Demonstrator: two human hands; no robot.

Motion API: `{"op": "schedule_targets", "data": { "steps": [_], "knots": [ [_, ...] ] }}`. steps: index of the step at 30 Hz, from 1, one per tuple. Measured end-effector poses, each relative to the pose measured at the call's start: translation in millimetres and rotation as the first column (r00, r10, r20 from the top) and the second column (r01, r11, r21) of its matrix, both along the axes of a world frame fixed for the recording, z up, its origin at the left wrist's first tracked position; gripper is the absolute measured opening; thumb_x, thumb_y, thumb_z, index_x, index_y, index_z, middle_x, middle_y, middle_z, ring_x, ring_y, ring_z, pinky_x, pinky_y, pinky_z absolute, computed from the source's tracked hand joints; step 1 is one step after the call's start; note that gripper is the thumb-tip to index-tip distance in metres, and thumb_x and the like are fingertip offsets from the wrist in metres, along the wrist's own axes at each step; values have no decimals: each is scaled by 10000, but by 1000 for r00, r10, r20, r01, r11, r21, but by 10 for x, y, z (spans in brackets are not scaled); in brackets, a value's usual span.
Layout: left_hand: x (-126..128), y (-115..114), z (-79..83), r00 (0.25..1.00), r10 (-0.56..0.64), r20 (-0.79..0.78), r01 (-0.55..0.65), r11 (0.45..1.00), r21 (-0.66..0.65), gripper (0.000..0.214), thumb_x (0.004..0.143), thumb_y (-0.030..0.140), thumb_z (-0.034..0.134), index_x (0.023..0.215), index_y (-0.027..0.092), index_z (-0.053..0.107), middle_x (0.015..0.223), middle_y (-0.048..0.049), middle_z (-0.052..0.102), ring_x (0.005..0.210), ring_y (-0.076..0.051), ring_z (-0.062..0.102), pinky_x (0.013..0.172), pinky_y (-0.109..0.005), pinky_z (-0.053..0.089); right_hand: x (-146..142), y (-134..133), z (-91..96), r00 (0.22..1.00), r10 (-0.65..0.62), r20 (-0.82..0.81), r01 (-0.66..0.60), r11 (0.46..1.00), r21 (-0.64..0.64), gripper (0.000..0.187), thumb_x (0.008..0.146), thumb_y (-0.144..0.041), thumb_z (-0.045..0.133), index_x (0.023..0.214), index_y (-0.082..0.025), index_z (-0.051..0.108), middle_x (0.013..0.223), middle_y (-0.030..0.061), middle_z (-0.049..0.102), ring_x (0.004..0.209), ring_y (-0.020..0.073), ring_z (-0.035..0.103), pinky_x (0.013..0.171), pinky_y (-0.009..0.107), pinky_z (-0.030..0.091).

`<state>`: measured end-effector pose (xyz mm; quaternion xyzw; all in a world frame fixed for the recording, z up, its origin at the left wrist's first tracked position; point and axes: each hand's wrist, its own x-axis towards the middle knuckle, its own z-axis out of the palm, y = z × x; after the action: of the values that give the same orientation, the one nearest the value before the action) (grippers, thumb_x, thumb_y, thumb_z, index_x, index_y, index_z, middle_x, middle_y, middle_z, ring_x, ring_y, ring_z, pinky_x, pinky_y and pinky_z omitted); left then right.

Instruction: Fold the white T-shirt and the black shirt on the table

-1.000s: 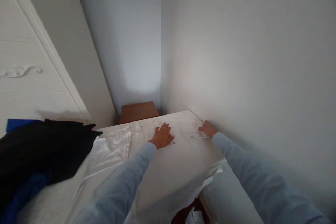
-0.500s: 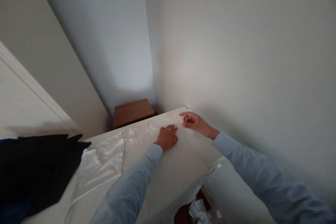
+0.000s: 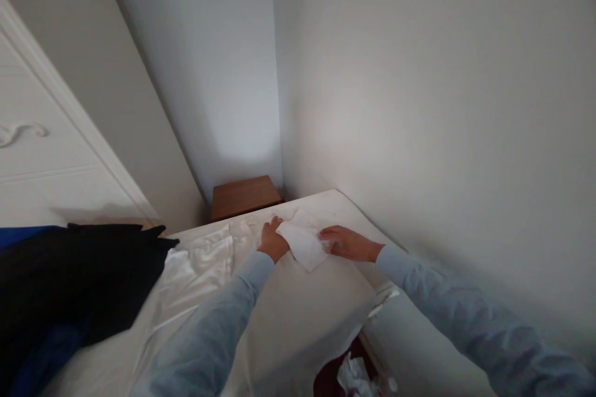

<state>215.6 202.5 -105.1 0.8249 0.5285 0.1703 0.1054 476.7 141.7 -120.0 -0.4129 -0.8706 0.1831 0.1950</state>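
Note:
A white garment (image 3: 288,298) lies spread over the white bed (image 3: 354,211) in front of me. My right hand (image 3: 347,243) pinches a folded-over white sleeve flap (image 3: 303,246) and holds it across the cloth. My left hand (image 3: 270,240) rests on the garment just left of that flap, partly covered by it, its fingers mostly hidden. Both arms wear light blue sleeves.
A black garment (image 3: 69,285) over blue fabric (image 3: 28,353) lies on the bed at left. A brown wooden nightstand (image 3: 244,196) stands in the corner beyond the bed. A white wardrobe (image 3: 41,155) is at left, walls close at right. Crumpled paper (image 3: 356,378) lies below the bed's edge.
My right hand has pulled the sleeve from the far right corner leftward and folded it over toward my left hand. My left hand shifted slightly left.

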Motion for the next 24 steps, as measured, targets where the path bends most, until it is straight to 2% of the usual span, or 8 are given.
{"op": "schedule_targets", "data": {
  "steps": [2,5,7,9,12,15,18,24],
  "knots": [
    [-161,-75,138,989,106,-101,-106,994,5,221,900,147,502,973,120,709,1150,-216,675,1202,-372,567,974,-586,458,17,-16,-53,997,26,76,-27,1000,11,397,984,-422,513,1224,-165,698,1348,158,621,1265,265,562,1108,461,424],
    [-252,-236,291,960,219,-172,-214,976,48,354,890,87,380,1069,68,684,1165,-256,660,1160,-378,598,958,-594,458,20,-10,-61,996,-13,83,7,997,81,424,1014,-451,461,1198,-166,713,1330,159,633,1253,261,574,1088,461,454],
    [-200,-367,312,969,164,-186,-150,985,87,405,904,88,365,1210,86,632,1308,-223,617,1246,-319,568,1036,-522,444,-41,22,-18,998,-43,47,36,989,143,443,1023,-473,437,1218,-179,705,1305,152,650,1237,263,584,1078,474,465],
    [-93,-505,255,978,10,-209,15,993,116,438,939,119,351,1316,117,574,1439,-181,546,1351,-269,495,1111,-453,411,-161,101,34,998,-62,20,57,978,200,454,1025,-485,430,1258,-190,684,1300,145,657,1242,263,582,1083,482,465],
    [67,-689,98,956,-153,-250,177,981,78,444,979,192,329,1352,111,555,1496,-175,498,1431,-299,405,1166,-502,362,-380,331,50,993,-97,64,80,970,231,447,1020,-455,453,1304,-174,654,1325,147,644,1282,258,557,1117,469,438],
    [131,-815,1,959,-149,-239,159,987,25,437,980,218,342,1315,76,583,1477,-194,512,1420,-330,411,1156,-531,373,-526,634,-22,969,-161,186,127,975,181,413,994,-351,509,1329,-142,631,1380,158,606,1325,255,530,1154,439,398],
    [77,-890,22,969,-137,-208,142,990,9,413,978,230,359,1265,87,619,1419,-191,566,1382,-322,457,1156,-538,372,-540,869,-107,950,-195,242,163,976,144,422,969,-308,539,1340,-121,617,1404,172,584,1333,262,528,1152,429,396],
    [-94,-1000,111,968,-162,-190,168,986,14,358,956,241,423,1210,116,642,1313,-180,628,1310,-322,516,1114,-518,414,-418,958,-146,933,-242,268,204,966,159,427,988,-350,509,1351,-145,601,1424,148,573,1337,255,524,1153,418,377]
  ]
}}
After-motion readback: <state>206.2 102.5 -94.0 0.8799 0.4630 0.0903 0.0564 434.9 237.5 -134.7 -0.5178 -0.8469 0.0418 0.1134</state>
